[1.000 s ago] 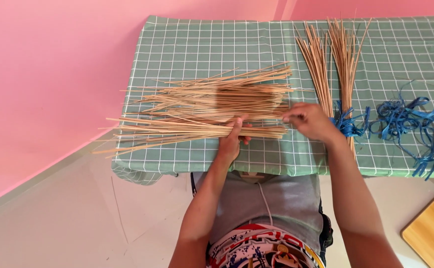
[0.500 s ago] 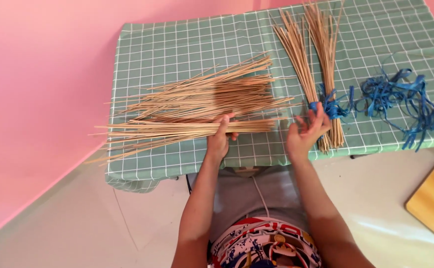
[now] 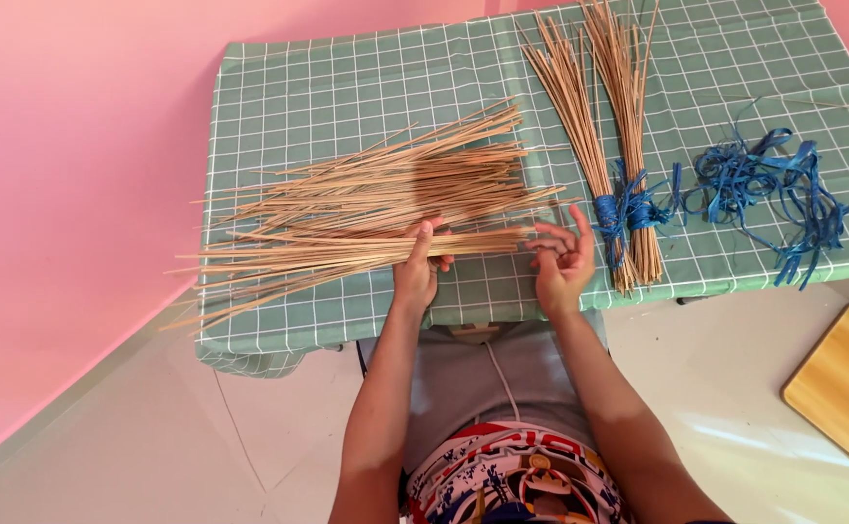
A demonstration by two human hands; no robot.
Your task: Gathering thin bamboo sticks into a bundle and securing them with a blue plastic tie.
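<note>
head view: left hand [image 3: 415,272] pinches loose sticks [image 3: 366,209], right hand [image 3: 562,260] raised beside them, grip spread.

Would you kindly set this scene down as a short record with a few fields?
Surface: table under a green checked cloth, against a pink wall
Left hand: left hand gripping the near bunch of loose sticks, which fan out toward the table's left edge
Right hand: right hand open, fingers spread at the sticks' right ends, holding nothing
Beside it: two tied bundles bound with blue strip, lying to the right
Further right: loose blue strips in a tangle
Floor: wooden board at lower right
</note>
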